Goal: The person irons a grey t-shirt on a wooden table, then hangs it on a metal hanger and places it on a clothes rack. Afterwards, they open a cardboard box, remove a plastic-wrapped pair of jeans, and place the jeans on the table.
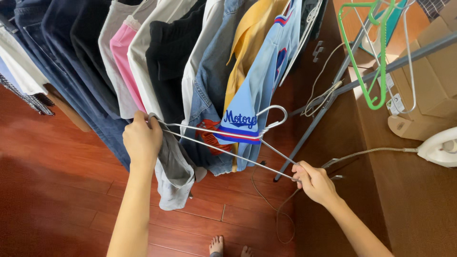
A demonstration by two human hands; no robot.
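Wire hanger, silvery and thin, spans both hands at mid-frame. Left hand is closed on its nine o'clock end together with a grey garment drooping below; right hand pinches the four o'clock corner, likely keeping the frame taut. Behind, a clothes rack holds jeans, shirts and a light-blue jersey.

Lighting is even and fairly bright, soft indoor light with no hard glare. The red wooden floor carries a dull sheen and darkens toward the lower left corner. The brown surface at right sits in flat shade. Focus is sharp on the hanging clothes and both hands (no motion blur noted). Wide-angle bending shows at the edges; the rack's bars splay outward.
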